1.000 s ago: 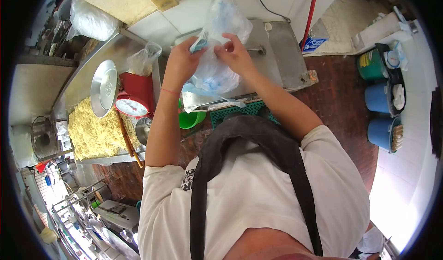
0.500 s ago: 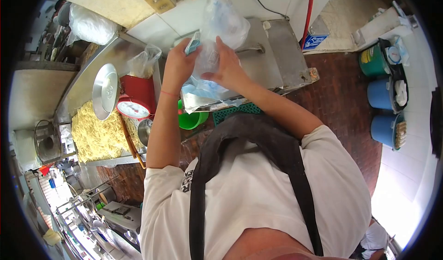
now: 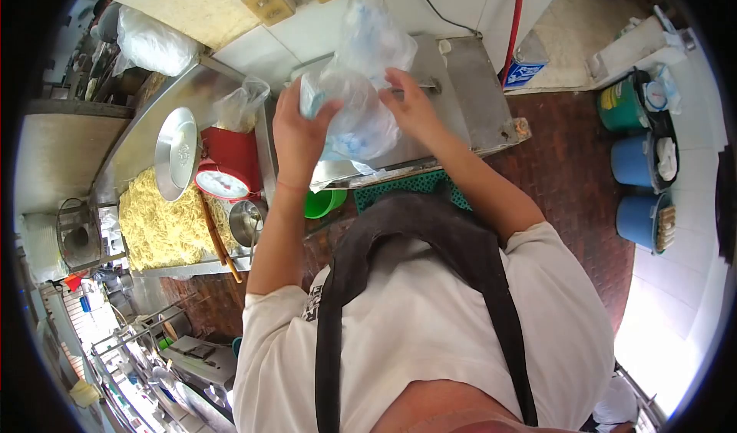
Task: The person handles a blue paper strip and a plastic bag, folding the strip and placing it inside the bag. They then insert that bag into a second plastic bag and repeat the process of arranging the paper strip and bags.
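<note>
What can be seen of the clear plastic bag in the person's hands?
The clear plastic bag is thin, crinkled and see-through, with blue patches showing inside. It is held up over the steel counter, its top rising toward the wall. The left hand grips its left side along with a small pale blue item; the right hand pinches its right edge.

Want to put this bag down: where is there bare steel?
Bare: the steel top right of the right hand and bag, up to the red hose; and the counter strip between the white sack and the scale. Crowded: by the scale, where noodles and a bowl fill it.
</note>
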Demonstrator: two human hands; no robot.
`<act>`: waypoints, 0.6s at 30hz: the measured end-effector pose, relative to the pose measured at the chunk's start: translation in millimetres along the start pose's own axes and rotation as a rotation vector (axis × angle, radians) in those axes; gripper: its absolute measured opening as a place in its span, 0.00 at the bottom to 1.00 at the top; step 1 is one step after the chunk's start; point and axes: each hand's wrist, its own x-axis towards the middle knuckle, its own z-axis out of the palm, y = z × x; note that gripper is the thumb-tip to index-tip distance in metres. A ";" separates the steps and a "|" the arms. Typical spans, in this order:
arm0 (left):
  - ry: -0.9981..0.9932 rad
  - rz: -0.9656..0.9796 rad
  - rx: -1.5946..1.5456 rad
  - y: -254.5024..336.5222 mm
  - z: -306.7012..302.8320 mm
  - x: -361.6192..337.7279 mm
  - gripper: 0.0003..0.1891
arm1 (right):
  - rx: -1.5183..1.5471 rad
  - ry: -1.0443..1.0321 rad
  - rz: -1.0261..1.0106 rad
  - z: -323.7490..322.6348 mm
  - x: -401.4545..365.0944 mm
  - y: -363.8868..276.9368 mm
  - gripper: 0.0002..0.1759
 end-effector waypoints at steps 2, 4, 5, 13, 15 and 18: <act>-0.095 -0.085 0.096 -16.8 0.2 -22.7 0.14 | -0.005 -0.031 0.076 -11.3 -3.2 -7.2 0.27; -0.130 -0.125 0.132 -29.0 2.6 -35.4 0.09 | 0.007 -0.062 0.127 -17.7 -6.6 -12.0 0.25; -0.113 -0.110 0.114 -36.4 0.9 -34.9 0.08 | 0.020 -0.071 0.138 -19.9 -5.8 -13.9 0.23; 0.137 -0.074 -0.043 -23.7 -41.3 8.9 0.04 | -0.011 -0.129 0.091 -29.3 1.2 -34.1 0.20; 0.162 -0.275 -0.276 -14.1 -46.4 19.5 0.03 | -0.087 -0.175 0.130 -28.8 4.1 -39.2 0.20; 0.208 -0.196 -0.346 1.5 -54.4 26.4 0.04 | 0.400 -0.174 0.150 -19.4 -1.7 -44.5 0.23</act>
